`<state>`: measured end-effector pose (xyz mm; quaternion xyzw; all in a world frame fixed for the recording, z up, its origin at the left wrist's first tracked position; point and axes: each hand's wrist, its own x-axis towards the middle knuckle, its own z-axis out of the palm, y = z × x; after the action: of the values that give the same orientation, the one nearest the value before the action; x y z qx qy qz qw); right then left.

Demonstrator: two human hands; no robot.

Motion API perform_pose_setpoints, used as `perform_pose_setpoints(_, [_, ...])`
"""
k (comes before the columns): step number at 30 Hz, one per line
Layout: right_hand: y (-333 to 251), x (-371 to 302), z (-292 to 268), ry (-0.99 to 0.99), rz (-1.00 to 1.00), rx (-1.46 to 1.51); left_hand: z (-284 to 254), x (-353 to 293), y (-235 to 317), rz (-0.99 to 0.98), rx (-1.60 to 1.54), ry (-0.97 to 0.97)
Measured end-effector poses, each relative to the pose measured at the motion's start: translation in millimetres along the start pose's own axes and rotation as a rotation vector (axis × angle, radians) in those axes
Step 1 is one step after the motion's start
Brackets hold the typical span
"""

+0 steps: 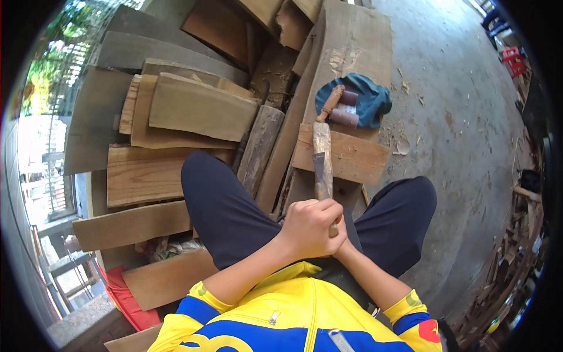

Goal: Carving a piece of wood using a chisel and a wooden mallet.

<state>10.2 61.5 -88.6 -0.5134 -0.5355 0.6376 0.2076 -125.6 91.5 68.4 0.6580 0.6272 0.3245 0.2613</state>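
Observation:
In front of my body my left hand point(309, 227) is closed around the wooden handle of a chisel point(319, 167), whose dark flat blade points away from me. Pressed against it, my right hand point(342, 242) is mostly covered by the left; its fingers and what they grip are hidden. Beneath the blade a rough-hewn wooden stick point(321, 138) runs outward over a brown board point(346, 158). Just past the stick's far end is a carved brown wooden piece point(331, 104); I cannot tell whether they join. Beside that, two brown cylinders point(344, 119) rest on a teal cloth point(372, 100).
My bent knees flank the work. Stacked planks point(202, 108) fill the left side, with a weathered beam point(261, 149) near my left knee. A long thick plank point(358, 35) stretches away ahead. Shavings dot the concrete floor point(457, 129). Scrap wood point(507, 264) lines the right; a red stool point(513, 61) stands far right.

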Motion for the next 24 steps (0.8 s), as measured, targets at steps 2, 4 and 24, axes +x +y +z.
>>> perform_pose_setpoints(2, [-22.2,-0.1,0.7,-0.009,0.098,-0.008,-4.7,-4.4,-3.8,0.016,-0.013,-0.009])
perform_pose_setpoints(4, [-40.3,-1.4,2.8,-0.017,0.068,-0.003,7.2,-4.9,-31.2,0.090,0.085,-0.086])
perform_pose_setpoints(24, [-74.6,-1.6,12.4,0.001,0.452,0.191,-9.7,21.0,-51.3,0.015,0.014,-0.085])
